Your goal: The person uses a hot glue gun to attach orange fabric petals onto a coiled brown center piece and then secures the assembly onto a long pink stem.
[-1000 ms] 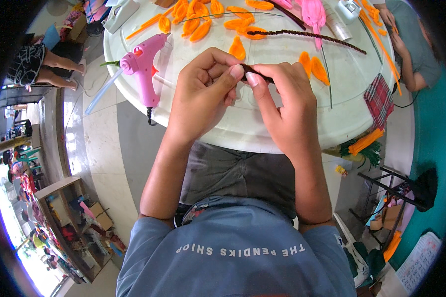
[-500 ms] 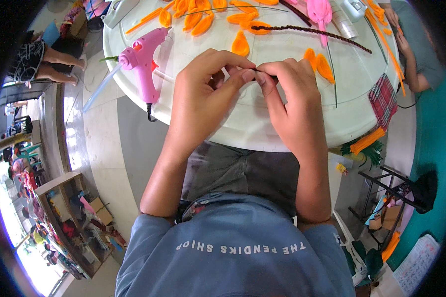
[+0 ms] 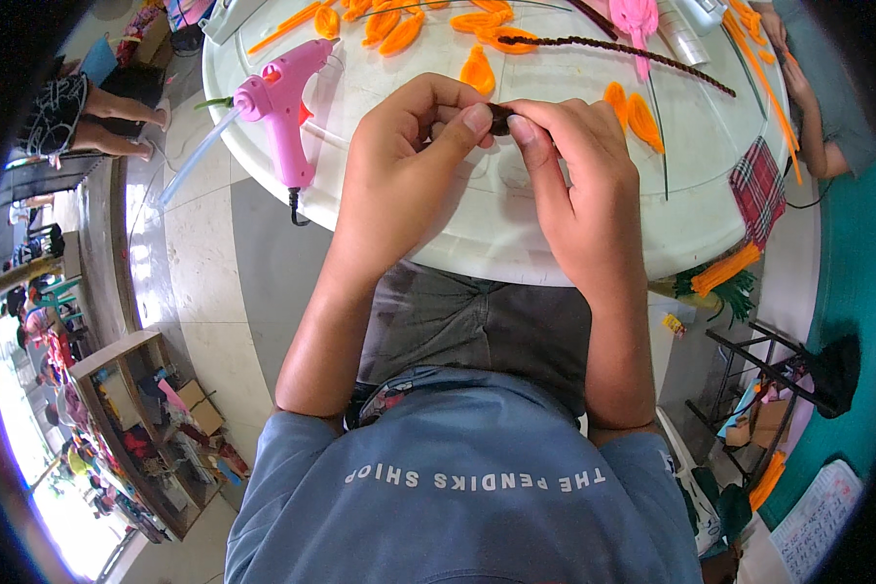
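Observation:
My left hand (image 3: 399, 170) and my right hand (image 3: 589, 195) meet above the front of the white round table (image 3: 681, 243), pinching a small dark brown fuzzy piece (image 3: 499, 120) between thumbs and fingertips. Its shape is partly hidden by my fingers. A pink glue gun (image 3: 284, 127) with a clear stick lies left of my left hand. Orange fuzzy petal shapes (image 3: 477, 70) lie beyond my hands, and two more (image 3: 642, 125) are just right of my right hand's fingers. A long twisted brown strand (image 3: 633, 67) stretches across the back.
Pink fuzzy pieces (image 3: 633, 21), orange strands and a red plaid cloth (image 3: 757, 185) lie at the table's right. A person (image 3: 818, 136) is at the right; another's legs (image 3: 112, 127) are at the left. A wooden shelf (image 3: 117, 360) and black metal frame (image 3: 749, 360) stand near the floor.
Since half a second ago my hands have risen slightly in the view, and more of the brown piece now shows between my fingertips. The table's things appear shifted slightly upward.

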Tool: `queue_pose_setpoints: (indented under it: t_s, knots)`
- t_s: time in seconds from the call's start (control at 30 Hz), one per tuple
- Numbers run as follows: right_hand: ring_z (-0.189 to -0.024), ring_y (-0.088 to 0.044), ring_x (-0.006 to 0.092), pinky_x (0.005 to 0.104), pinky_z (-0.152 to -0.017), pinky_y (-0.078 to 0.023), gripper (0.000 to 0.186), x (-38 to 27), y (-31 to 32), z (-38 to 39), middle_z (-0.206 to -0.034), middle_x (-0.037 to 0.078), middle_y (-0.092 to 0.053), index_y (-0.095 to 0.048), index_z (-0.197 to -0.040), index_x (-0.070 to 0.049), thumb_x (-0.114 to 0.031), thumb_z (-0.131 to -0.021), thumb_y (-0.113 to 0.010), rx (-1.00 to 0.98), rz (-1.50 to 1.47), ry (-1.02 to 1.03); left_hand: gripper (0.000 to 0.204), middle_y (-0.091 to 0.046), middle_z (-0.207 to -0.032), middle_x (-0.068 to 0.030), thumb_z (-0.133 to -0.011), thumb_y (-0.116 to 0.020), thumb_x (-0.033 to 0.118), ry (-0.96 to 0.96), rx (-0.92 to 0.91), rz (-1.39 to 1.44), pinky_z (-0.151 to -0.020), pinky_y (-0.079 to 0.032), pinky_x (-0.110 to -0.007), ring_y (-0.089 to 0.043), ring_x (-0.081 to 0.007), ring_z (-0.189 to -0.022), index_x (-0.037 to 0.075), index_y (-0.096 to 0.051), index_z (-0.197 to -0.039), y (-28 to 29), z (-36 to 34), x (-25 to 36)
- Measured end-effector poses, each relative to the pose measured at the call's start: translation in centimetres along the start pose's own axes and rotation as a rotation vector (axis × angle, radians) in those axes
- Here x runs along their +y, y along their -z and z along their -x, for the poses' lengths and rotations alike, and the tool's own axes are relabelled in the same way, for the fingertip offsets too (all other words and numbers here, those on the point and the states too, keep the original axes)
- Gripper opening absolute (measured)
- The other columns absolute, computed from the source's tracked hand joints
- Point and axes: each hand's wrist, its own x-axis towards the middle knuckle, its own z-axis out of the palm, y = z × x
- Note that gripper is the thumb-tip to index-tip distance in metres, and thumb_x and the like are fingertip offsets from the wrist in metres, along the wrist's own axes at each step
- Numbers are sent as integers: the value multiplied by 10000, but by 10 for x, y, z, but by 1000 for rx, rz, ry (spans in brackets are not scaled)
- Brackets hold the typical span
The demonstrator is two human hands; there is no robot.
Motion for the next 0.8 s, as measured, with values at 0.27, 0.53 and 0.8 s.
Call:
queue_pose_setpoints:
  t_s: [0.27, 0.53, 0.8]
  knots:
    - [-817, -545, 348, 451, -751, -446, 76, 0, 0, 0, -850, 141, -612, -635, -997, -11, -57, -937, -647, 23, -9, -12, 182, -681, -895, -42, -1003, -639, 112, 46, -63, 72, -733, -472, -222, -617, -73, -836, -44, -628, -1096, 2, 1, 4]
    - [-848, -522, 367, 457, -758, -437, 80, 1, 0, 0, -888, 143, -592, -599, -957, -21, -52, -912, -658, -45, 22, -1, 174, -696, -882, -29, -988, -671, 141, -129, -48, -365, -759, -493, -255, -610, -83, -817, -20, -670, -1055, 8, -2, 3]
    - [-846, -525, 366, 463, -763, -436, 101, -6, 5, -5, -890, 160, -589, -603, -1020, -4, -74, -952, -631, -33, -1, -26, 100, -653, -805, -57, -999, -625, 62, -89, 20, -224, -690, -489, -264, -600, -97, -745, -36, -634, -1019, -3, -1, 4]
